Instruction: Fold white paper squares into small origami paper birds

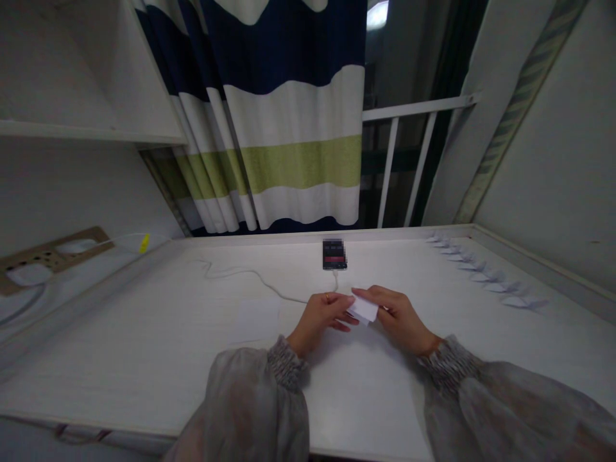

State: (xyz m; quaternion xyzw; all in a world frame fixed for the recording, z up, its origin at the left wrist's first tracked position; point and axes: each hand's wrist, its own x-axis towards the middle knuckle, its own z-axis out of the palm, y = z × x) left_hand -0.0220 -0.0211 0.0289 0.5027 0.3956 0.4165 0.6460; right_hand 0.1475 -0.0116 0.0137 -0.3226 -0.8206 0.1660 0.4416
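Note:
A small folded piece of white paper (364, 309) is held between my two hands, a little above the white desk (158, 359). My left hand (323, 316) pinches its left edge, thumb on top and the other fingers below. On the paper's right side, my right hand (397, 316) grips it, with the index finger reaching along the upper edge. Part of the paper is hidden behind my fingers. Flat on the desk to the left of my left hand lies a sheet of white paper (257, 319), hard to tell from the desktop.
A phone (333, 254) lies beyond my hands, with a white cable (250, 271) running left from it. Several folded white paper pieces (486, 277) stand in a row at the right. A power strip (52, 256) is on the left wall; a striped curtain (298, 128) hangs behind the desk.

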